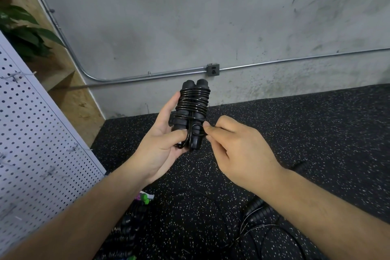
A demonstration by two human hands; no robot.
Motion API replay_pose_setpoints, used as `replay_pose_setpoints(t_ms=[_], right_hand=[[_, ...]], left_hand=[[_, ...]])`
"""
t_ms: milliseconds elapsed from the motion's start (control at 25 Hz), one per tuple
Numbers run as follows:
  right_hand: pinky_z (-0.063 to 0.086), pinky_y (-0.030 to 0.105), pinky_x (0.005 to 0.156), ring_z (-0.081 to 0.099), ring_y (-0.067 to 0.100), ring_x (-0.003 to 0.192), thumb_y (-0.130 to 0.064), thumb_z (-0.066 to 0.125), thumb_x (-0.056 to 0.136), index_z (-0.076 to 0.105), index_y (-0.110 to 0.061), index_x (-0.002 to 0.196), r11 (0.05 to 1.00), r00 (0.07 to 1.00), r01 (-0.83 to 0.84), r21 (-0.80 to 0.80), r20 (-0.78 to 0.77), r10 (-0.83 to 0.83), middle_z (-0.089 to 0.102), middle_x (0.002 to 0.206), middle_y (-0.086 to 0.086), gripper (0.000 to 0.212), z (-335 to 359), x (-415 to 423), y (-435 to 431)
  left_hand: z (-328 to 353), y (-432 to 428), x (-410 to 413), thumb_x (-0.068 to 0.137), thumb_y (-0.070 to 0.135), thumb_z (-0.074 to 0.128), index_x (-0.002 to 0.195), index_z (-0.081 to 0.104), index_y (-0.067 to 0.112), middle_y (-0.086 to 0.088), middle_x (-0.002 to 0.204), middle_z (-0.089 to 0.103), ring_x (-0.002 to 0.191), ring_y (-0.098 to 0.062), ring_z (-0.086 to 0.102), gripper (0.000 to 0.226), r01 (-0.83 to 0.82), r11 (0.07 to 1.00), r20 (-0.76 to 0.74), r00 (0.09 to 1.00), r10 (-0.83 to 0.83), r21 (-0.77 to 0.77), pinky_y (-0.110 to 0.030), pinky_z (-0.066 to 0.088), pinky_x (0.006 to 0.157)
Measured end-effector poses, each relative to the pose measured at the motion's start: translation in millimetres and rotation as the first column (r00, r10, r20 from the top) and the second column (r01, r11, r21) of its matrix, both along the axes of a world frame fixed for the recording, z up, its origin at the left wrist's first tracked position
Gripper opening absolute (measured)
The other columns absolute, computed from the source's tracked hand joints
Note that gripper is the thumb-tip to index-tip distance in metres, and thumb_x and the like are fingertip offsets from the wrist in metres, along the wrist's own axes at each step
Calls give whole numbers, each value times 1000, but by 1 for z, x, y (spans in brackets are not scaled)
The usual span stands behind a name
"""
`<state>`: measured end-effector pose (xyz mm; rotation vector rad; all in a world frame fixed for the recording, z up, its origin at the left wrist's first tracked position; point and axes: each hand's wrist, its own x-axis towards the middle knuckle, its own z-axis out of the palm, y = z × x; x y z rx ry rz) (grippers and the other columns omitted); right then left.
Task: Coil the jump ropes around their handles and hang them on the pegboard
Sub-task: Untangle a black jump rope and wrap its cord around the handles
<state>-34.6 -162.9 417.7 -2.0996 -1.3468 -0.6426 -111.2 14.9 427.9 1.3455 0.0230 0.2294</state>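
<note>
Two black handles [195,110] stand side by side and upright, held in mid-air in front of the wall. The thin black rope [193,100] runs round the pair in tight turns from just under their tops down past the middle. Below the turns a strand drops straight down between the handles and loops under their lower ends.

The left hand [160,150] has the bundle: fingers up behind it, thumb pressed across the lower part of the near handle. The right hand [238,150] comes in from the other side, with thumb and forefinger pinched on the rope at the bundle's lower right edge, where a small loop shows; its other fingers are curled in.

To the left leans the white pegboard [38,143], with wire hooks [75,148] sticking out of it, none carrying anything that I can see.

Below the arms, on the speckled black floor [306,133], lie loose ropes [256,213] with black ribbed grips, and a green handle [144,199] near the pegboard's foot.

Behind is the grey wall [190,17], with a metal pipe [147,75] running into an outlet box [213,69]. A plant [23,34] sits at the upper left.
</note>
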Motion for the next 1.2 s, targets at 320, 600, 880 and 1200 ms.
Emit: replay_pose_setpoints(t_ms=[320,600,880,1200], right_hand=[[37,6,66,50,3,67,-12,64,95,74,-11,113,976,970,21,216,-243,33,57,85,-11,21,-10,-10,8],[47,14,72,61,11,81,-10,76,88,80,-21,101,934,834,57,352,-531,149,61,86,-9,18,-5,-7,12],[52,16,77,67,6,84,-9,82,81,81,-19,94,931,846,50,362,-510,153,71,88,-15,16,1,-8,10],[51,22,80,62,7,93,-10,74,87,74,-21,105,974,908,-3,226,-408,97,66,96,-16,21,3,2,3]], left_hand=[[-4,-1,-2,91,-17,48,153,32,47,-16,139,61,112,-24,64,90,69,997,-35,997,-68,37,-36,56,92],[-6,-1,-2,92,-5,50,153,25,52,-1,140,62,128,-22,60,87,43,989,-75,997,-33,144,-42,53,101],[-11,0,-4,86,3,55,152,27,55,4,152,50,137,-20,50,88,55,970,-74,997,-39,236,-52,35,118],[-7,5,-1,95,-16,42,154,31,44,-7,139,63,125,-24,61,85,-25,990,-46,998,32,137,-39,53,97]])
